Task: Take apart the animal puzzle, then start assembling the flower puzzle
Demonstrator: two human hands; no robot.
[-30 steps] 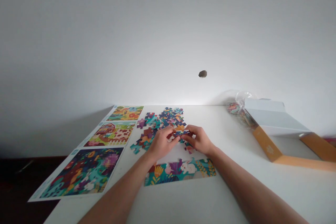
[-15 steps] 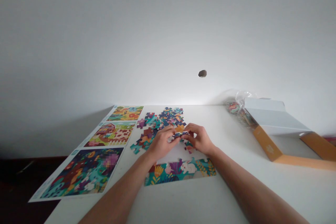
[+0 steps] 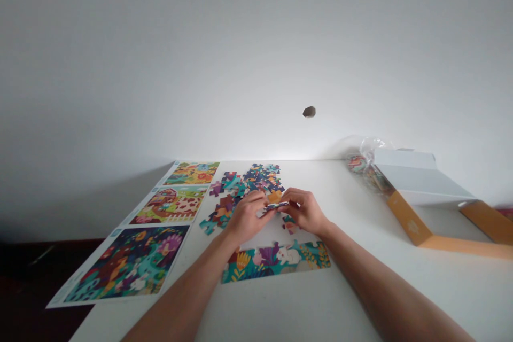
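**L + R hands pinching puzzle pc (image 3: 276,207) betw. them, mid-table**

Far L, we've a printed sheet (image 3: 118,231) w/ three pics stacked: animals on yellow/green at the back, a farm w/ red barn in the middle, a dark forest scene nearest us. Its near L corner overhangs the white table (image 3: 352,283).

Next, loose pcs (image 3: 256,176) lie in a jumbled heap, mostly teal, navy, purple & orange, running behind our hands. Our L hand (image 3: 247,217) has its fingertips closed on one end of the puzzle pc. That's held tilted, nearly edge-on to us, so can't tell if it's one pc or several joined. Below it, nearer us, lies the assembled strip (image 3: 276,263) w/ white rabbit, plants & flowers.

Our R hand (image 3: 304,214) grips the other end, thumb & fingers pinched. A few loose pcs sit just under it.

Farther R, at the back, a clear bag (image 3: 371,168) w/ colourful contents touches the open orange/white box (image 3: 412,224).
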